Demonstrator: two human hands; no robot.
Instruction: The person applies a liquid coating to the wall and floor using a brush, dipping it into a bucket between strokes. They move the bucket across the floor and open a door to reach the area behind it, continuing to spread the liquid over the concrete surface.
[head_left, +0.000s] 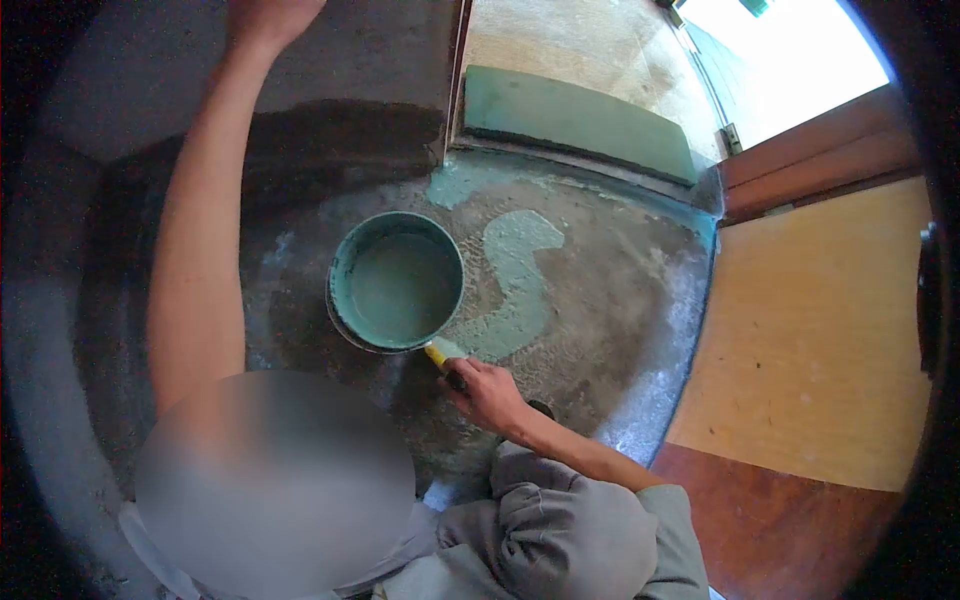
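Wide, round-edged view down onto a rough grey floor (620, 300), partly coated in pale green. Left of centre stands a round bucket (345, 320), its inner wall smeared green, holding a smooth grey-green mixture (405, 290). The person's right hand (485, 392) is closed around the handle of a small hand tool (437, 355), just beside the bucket's lower right edge; yellow and black parts of the tool show, but its working end is too small to make out clearly. From near the bucket, a broad green streak (520, 285) curves over the floor to the right and upward (a bit like a loose letter S), its surface wet-looking and uneven. A smaller green patch (455, 185) lies above it, by the foot of a dark wall (350, 60). The left arm (200, 250) reaches up the left side, and the left hand (275, 15) is cut off by the top edge, so whether it is open or closed cannot be told. At upper right, a flat green slab (575, 120) lies along a doorway, with bright light beyond. To the right is a tan wooden panel (800, 340) with a reddish-brown section (770, 520) below. Along the bottom are grey fabric folds (590, 530) and a grey-green sleeve (678, 530); a blurred oval (275, 490) hides the lower left.
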